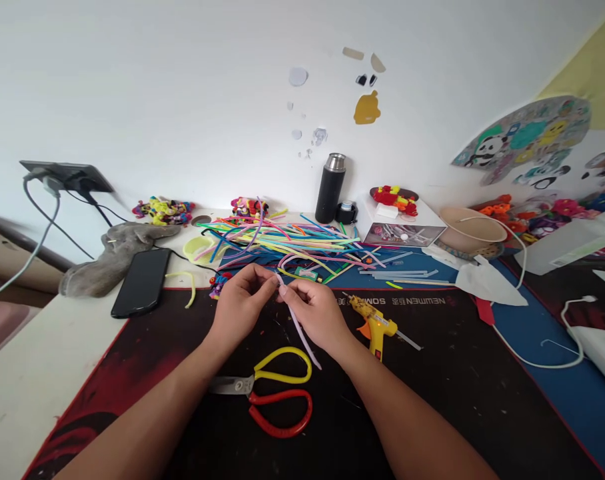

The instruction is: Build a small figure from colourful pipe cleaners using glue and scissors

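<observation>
A pale lilac pipe cleaner (305, 337) is pinched between the fingertips of both my hands, its free end hanging down toward me. My left hand (243, 300) grips it near its upper end, thumb against forefinger. Close beside it, my right hand (312, 310) pinches the same strand with thumb and fingers. Below the hands lie scissors (282, 393) with one yellow and one red handle; my left forearm hides part of their blades. To the right of my right hand rests a yellow glue gun (375, 323) with a glue stick in its back.
Behind the hands spreads a heap of coloured pipe cleaners (292, 237). A black flask (331, 190) and a white box (405, 223) stand by the wall. A phone (140, 283) lies left; clear glue sticks (400, 273) and a white cable (542, 365) lie right.
</observation>
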Demonstrator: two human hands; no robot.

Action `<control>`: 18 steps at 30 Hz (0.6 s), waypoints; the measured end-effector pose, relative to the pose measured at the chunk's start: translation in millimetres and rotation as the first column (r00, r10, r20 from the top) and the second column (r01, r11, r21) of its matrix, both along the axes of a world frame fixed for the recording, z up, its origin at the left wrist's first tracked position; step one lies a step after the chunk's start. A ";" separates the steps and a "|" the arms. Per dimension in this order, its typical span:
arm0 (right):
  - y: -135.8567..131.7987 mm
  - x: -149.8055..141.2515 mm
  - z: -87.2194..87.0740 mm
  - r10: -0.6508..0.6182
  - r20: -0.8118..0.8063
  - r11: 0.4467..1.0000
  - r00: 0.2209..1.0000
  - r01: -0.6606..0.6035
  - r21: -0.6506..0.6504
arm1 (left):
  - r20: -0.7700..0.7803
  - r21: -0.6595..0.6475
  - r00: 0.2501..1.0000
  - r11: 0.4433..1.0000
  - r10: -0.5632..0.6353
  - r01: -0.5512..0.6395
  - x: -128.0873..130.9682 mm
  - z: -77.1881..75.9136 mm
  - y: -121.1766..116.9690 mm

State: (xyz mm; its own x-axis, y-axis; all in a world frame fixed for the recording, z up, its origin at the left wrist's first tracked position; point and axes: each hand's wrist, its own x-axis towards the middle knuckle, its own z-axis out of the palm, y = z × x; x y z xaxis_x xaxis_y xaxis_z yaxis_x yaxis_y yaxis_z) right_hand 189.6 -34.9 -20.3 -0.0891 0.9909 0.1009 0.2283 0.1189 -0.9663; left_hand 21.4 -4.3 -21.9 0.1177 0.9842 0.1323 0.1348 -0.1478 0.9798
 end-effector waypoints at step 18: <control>16.2 28.9 10.5 -0.038 0.301 0.988 0.953 -0.009 0.153 | 0.188 -0.312 0.914 0.861 -0.359 0.402 -24.5 8.5 14.2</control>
State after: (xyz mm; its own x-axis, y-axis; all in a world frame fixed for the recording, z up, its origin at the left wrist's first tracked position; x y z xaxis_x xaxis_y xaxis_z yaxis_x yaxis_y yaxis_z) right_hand 218.5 -18.6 -9.8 -0.1244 0.9677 0.2193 0.5096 0.2519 -0.8227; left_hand -3.2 9.9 -13.4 0.4967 0.8526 -0.1622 0.0153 0.1783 0.9839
